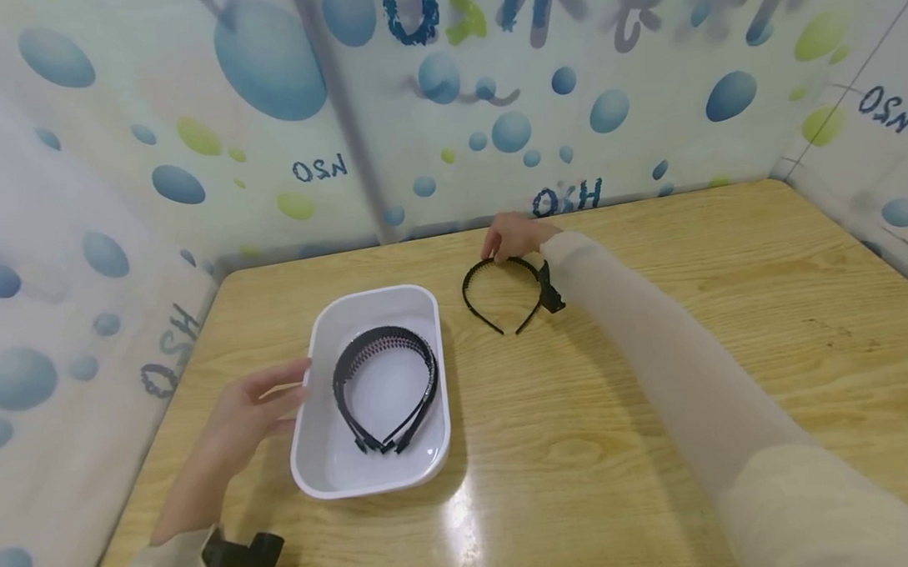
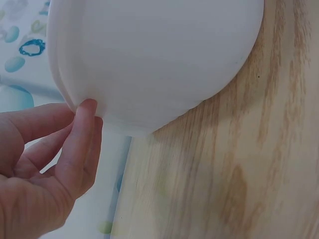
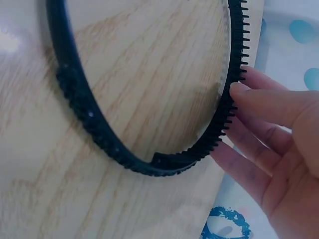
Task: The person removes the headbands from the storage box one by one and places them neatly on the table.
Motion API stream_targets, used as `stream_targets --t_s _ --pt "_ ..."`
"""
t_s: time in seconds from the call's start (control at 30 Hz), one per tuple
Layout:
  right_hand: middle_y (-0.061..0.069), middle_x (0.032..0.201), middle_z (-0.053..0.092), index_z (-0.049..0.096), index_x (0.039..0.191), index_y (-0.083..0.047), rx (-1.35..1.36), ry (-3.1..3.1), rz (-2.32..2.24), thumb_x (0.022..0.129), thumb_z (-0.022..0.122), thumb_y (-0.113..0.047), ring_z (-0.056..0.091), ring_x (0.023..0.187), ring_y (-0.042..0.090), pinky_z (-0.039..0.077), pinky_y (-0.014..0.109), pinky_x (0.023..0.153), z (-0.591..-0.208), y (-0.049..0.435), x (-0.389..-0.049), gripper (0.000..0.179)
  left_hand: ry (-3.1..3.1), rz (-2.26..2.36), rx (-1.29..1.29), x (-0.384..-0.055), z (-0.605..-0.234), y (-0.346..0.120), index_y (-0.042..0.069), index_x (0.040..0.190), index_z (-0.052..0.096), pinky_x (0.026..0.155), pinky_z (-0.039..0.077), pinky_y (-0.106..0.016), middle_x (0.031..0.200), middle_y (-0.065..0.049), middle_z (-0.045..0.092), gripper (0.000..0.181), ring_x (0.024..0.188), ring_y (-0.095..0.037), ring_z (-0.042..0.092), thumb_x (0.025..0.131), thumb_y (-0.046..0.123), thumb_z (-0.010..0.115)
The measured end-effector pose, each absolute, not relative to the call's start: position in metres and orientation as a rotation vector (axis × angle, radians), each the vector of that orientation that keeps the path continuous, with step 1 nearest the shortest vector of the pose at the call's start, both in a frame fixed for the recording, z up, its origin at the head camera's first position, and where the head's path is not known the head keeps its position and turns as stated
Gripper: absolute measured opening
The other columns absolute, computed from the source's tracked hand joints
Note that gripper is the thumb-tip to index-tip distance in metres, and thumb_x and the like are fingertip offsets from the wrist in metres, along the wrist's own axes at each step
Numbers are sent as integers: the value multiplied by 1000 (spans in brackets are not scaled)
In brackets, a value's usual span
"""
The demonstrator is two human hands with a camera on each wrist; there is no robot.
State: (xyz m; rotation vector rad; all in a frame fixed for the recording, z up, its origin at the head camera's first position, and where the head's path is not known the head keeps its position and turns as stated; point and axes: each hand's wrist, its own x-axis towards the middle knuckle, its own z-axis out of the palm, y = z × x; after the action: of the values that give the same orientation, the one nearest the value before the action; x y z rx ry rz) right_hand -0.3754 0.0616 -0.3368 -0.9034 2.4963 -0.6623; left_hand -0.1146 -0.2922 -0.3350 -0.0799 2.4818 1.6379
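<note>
A black toothed headband (image 1: 465, 293) is by the far edge of the table, its open ends toward me. My right hand (image 1: 516, 235) pinches the top of its arch between thumb and fingers; in the right wrist view the teeth of the headband (image 3: 234, 64) face the hand. To the left is a white plastic basin (image 1: 348, 477) with rounded corners. Several dark headbands (image 1: 384, 336) lie stacked inside it, some with toothed inner edges. My left hand (image 1: 241, 420) holds the basin's left rim by the fingertips, which press on its outer wall (image 2: 149, 64).
Everything stands on a light wood-grain table (image 1: 653, 393). A curtain-like wall (image 1: 456, 133) printed with blue and green bubbles rises right behind the far edge, close to my right hand. Another such wall (image 1: 43, 331) stands along the left side.
</note>
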Motion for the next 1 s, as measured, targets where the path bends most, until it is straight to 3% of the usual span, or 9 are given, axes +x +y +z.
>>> stream_targets --t_s 0.23,0.4,0.53,0.73,1.0 --pt "14 108 63 71 98 -5 -951 2452 -773 84 60 3 60 96 27 54 37 78 -349 67 -387 20 2475 1643 -74 -115 -336 -292 -5 134 41 76 55 -33 133 -26 41 50 100 -2 55 91 14 58" --pt "16 113 61 70 103 -4 -933 2454 -797 86 57 0 58 99 29 53 38 78 -345 69 -386 22 2455 1682 -67 -114 -337 -293 -7 133 40 76 55 -33 132 -25 43 50 97 0 56 91 13 59" --pt "20 118 57 65 109 3 -898 2476 -786 88 53 2 55 104 32 51 41 81 -333 66 -376 25 2438 1715 -55 -114 -338 -295 -8 132 40 75 55 -34 127 -13 53 51 96 -1 58 90 13 60" --pt "16 116 59 66 108 2 -1004 2473 -799 88 55 1 56 102 28 50 39 86 -320 59 -367 23 2415 1748 -27 -114 -339 -297 -7 131 42 74 55 -33 115 8 59 50 95 -3 59 89 11 60" --pt "11 110 63 68 107 -5 -1153 2442 -752 88 57 -2 57 97 23 50 36 84 -297 43 -347 23 2398 1787 11 -115 -339 -296 -7 130 45 73 56 -32 111 13 60 47 97 -3 59 89 10 61"
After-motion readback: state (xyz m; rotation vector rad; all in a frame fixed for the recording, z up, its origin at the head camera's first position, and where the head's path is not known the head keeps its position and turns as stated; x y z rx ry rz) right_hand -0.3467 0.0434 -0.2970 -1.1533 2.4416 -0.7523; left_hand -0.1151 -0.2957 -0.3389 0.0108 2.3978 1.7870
